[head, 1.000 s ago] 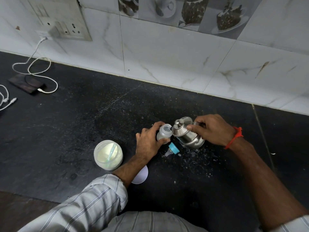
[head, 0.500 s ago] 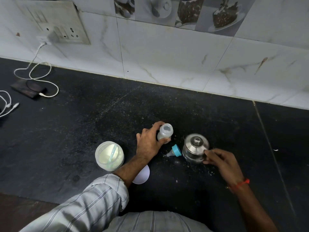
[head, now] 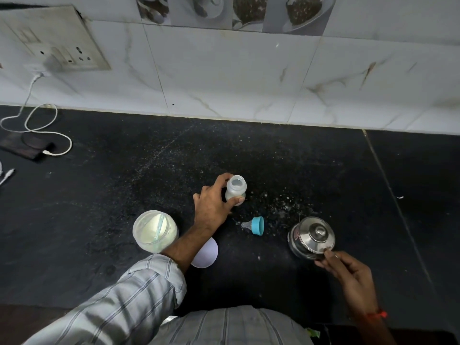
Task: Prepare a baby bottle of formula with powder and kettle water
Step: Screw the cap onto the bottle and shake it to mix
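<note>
The small clear baby bottle (head: 236, 189) stands upright and uncapped on the black counter (head: 286, 170), with whitish contents at its bottom. My left hand (head: 214, 204) is wrapped around its lower part. Its teal ring with the clear nipple (head: 256, 225) lies on its side just to the right. A small steel kettle (head: 312, 236) with its lid on stands upright at the right. My right hand (head: 344, 268) pinches its handle at the near rim. An open jar of formula powder (head: 154, 231) with a scoop inside stands left of my forearm.
The jar's white lid (head: 207, 253) lies partly under my left forearm. Powder and drops speckle the counter near the kettle. A phone (head: 27, 148) on a white charging cable (head: 37, 120) lies far left. The tiled wall (head: 249, 78) closes the back.
A second ago the kettle was tilted at the bottle's mouth. My right hand has carried it right and toward me and stood it on the counter. The left hand stays on the bottle.
</note>
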